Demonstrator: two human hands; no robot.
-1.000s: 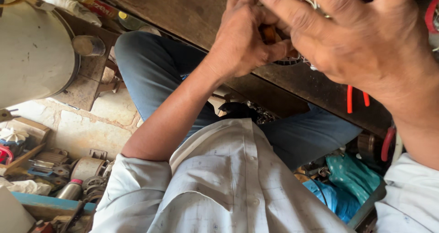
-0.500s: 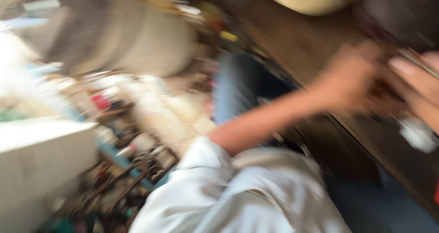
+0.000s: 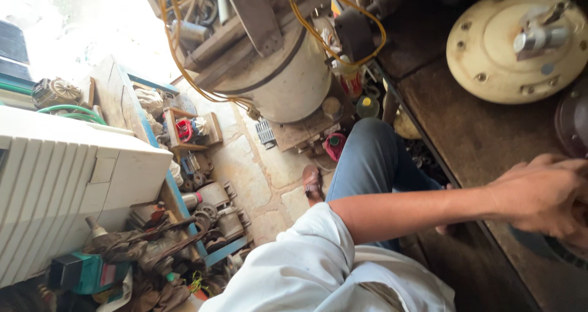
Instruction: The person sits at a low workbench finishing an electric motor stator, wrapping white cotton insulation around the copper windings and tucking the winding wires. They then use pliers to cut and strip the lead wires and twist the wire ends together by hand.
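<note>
Only left hand (image 3: pixel 542 198) visible, resting on dark workbench (image 3: pixel 490 134).

Left arm stretched out, sleeve pushed up, left hand (image 3: pixel 542 197) curled knuckles-up at the frame's right edge

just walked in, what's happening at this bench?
A person in a white shirt and blue jeans sits at a dark workbench. The left hand reaches across to the bench's right edge, resting on a dark round part that is mostly out of frame; its grip can't be made out. The right hand isn't in view. A cream round flanged cover lies untouched further along the bench. Motors and scrap parts crowd the floor.
</note>
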